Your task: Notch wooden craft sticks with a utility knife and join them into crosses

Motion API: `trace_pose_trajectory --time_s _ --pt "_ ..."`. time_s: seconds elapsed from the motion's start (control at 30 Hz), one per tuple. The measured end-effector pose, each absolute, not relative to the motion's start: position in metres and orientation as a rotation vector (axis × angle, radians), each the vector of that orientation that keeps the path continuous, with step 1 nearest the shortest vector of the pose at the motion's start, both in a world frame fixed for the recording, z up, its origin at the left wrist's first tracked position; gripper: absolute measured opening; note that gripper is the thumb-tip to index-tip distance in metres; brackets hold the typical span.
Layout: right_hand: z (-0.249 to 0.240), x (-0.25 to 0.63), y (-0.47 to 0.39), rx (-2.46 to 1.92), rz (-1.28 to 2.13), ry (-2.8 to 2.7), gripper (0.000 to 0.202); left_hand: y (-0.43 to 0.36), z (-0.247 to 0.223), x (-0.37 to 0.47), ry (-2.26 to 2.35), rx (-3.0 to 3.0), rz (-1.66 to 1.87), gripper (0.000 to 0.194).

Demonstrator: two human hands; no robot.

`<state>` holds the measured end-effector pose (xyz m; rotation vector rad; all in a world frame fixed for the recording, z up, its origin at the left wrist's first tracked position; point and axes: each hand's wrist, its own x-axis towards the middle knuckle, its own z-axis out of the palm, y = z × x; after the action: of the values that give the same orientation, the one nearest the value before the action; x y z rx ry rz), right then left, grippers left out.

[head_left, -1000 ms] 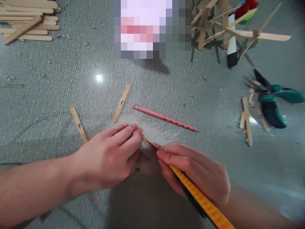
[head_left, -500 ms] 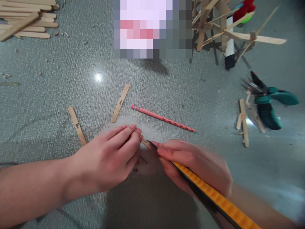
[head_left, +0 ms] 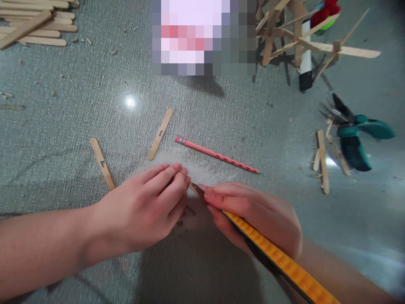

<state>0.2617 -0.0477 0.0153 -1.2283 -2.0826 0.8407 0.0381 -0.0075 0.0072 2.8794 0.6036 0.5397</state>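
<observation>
My left hand is closed on a wooden craft stick, whose near end shows past the fingertips; the rest is hidden. In my right hand is a utility knife with a yellow and black handle. Its dark blade tip meets the stick just beside my left fingertips. Beyond the hands lie a craft stick with a small slot and a pink pencil. Left of them, a notched craft stick lies partly behind my left hand.
A pile of craft sticks is at the upper left. Green-handled pliers and cut stick pieces lie at right. A stick structure stands at the upper right, with a white marker by it. A pixelated patch covers the top middle.
My right hand and the knife have moved slightly up and left, bringing the blade closer to my left fingertips along the stick. My left hand keeps its hold.
</observation>
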Motion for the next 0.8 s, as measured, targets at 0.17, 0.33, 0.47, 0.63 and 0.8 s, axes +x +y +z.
trace_pose_trajectory --time_s 0.17,0.33,0.47,0.63,0.8 --pt "0.0178 0.2627 -0.0491 -1.180 0.684 -2.170 0.020 -0.0102 0.0076 0.0368 0.637 2.837 0.535 0.030" --pt "0.0182 0.2637 -0.0518 -1.199 0.692 -2.184 0.023 -0.0128 0.0072 0.0378 0.688 2.832 0.551 0.024" --pt "0.0173 0.2642 -0.0536 -1.213 0.699 -2.172 0.023 -0.0133 0.0063 0.0391 0.715 2.815 0.542 0.024" --pt "0.0177 0.2646 -0.0554 -1.232 0.707 -2.167 0.023 -0.0133 0.0054 0.0389 0.686 2.835 0.543 0.023" --pt "0.0186 0.2643 -0.0568 -1.239 0.711 -2.153 0.022 -0.0127 0.0053 0.0374 0.686 2.843 0.549 0.022"
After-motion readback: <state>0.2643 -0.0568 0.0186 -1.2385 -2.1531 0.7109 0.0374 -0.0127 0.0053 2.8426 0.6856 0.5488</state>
